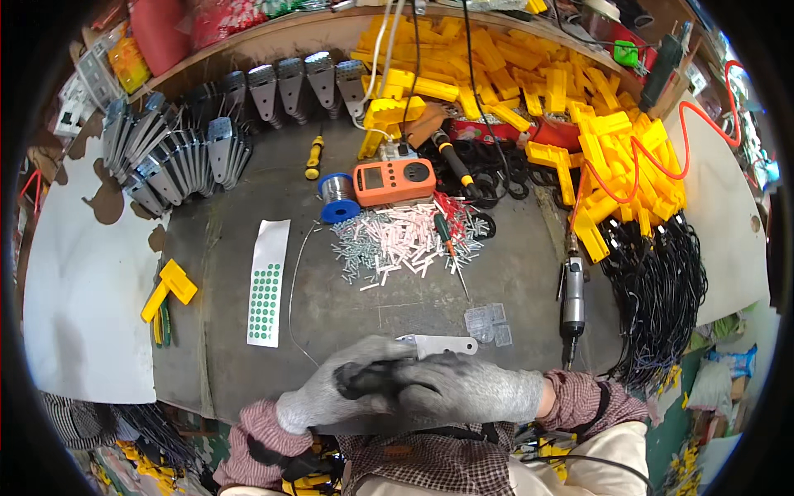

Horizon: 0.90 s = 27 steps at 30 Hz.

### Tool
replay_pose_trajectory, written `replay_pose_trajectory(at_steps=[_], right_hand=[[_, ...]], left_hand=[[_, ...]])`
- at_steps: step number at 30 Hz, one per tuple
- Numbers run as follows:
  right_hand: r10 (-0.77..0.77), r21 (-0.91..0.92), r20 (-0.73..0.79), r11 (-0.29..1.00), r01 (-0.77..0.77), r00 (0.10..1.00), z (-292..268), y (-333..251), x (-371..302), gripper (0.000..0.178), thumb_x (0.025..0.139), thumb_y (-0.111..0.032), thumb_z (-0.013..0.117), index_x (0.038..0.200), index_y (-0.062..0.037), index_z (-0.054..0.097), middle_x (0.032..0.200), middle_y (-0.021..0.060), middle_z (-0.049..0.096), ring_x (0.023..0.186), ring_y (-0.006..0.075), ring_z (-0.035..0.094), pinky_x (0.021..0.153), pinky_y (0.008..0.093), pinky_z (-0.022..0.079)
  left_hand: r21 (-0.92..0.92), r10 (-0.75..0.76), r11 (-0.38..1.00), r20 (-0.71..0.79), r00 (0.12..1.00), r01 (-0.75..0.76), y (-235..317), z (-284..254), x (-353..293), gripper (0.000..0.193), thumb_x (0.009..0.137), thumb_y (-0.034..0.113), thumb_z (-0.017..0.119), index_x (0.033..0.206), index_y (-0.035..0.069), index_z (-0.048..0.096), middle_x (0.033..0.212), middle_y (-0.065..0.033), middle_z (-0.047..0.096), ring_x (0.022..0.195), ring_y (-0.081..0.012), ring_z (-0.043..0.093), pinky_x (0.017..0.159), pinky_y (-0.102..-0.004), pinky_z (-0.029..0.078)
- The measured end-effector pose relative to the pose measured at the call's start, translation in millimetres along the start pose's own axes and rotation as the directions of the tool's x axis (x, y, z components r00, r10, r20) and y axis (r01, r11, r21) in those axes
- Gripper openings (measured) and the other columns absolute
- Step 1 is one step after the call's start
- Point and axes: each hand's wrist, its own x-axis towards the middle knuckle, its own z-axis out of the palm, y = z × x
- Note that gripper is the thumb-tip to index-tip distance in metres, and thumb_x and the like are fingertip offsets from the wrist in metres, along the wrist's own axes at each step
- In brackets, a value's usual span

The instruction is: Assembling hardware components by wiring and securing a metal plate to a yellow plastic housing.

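Both my hands wear grey gloves with dark palms and meet at the table's near edge. My left hand point(351, 376) is bent inward, its fingers overlapping those of my right hand point(471, 388). The dark fingers merge, so whether anything is between them is hidden. Just beyond the knuckles shows a flat silver metal plate point(445, 344) with a hole at its right end; the gloves cover its near side. Small clear plastic pieces point(488, 322) lie to its right. On the left is a white sheet of green round stickers point(265, 304).
An orange meter point(395, 181), a solder spool point(338, 198) and a pile of small sleeves and screws point(405, 240) fill the middle. An air screwdriver point(573, 302) lies right, near black cables point(653, 298) and yellow housings point(633, 165). Metal brackets point(178, 157) stand far left.
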Motion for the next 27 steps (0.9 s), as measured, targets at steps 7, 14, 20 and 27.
replay_pose_trajectory(at_steps=[7,14,20,27], right_hand=[[0.146,-0.350,-0.114,0.920,-0.177,0.983,45.6,19.1,50.2,0.028,0.083,-0.020,0.068,0.107,-0.0070,0.061,0.110,0.0101,0.059,0.109,0.0267,0.058,0.098,0.0467,0.044],[0.295,0.206,-0.216,0.945,-0.252,0.931,48.5,42.1,38.2,0.022,0.081,-0.002,0.067,0.103,-0.0070,0.066,0.103,0.0124,0.067,0.097,0.0317,0.062,0.090,0.0424,0.048],[0.388,0.363,-0.129,0.875,-0.321,0.912,52.3,37.8,35.3,0.019,0.082,-0.011,0.068,0.099,-0.0035,0.063,0.089,0.0177,0.057,0.089,0.0374,0.057,0.083,0.0457,0.044],[0.308,0.198,-0.202,0.942,-0.269,0.930,56.8,36.7,34.5,0.018,0.084,-0.005,0.071,0.101,-0.0056,0.064,0.103,0.0115,0.066,0.098,0.0298,0.063,0.090,0.0412,0.048]], left_hand=[[0.653,0.079,0.727,-0.389,0.918,0.214,-51.2,-14.2,-51.3,0.075,0.081,0.024,0.081,0.144,0.004,0.047,0.141,-0.0174,0.054,0.131,-0.0369,0.050,0.112,-0.0468,0.039],[0.130,-0.102,0.979,-0.340,0.935,0.154,-44.5,-9.0,-52.4,0.089,0.082,0.028,0.083,0.152,0.002,0.035,0.150,-0.0167,0.045,0.140,-0.0308,0.043,0.119,-0.0424,0.029],[-0.354,-0.185,0.933,-0.308,0.933,0.068,-48.2,-6.9,-67.2,0.091,0.085,0.022,0.083,0.154,0.001,0.028,0.157,-0.0173,0.038,0.146,-0.0265,0.036,0.120,-0.0411,0.028],[-0.204,-0.175,0.972,-0.273,0.946,0.121,-42.4,-2.1,-66.7,0.088,0.085,0.022,0.082,0.154,0.001,0.031,0.154,-0.0163,0.041,0.145,-0.0269,0.038,0.119,-0.0412,0.030]])
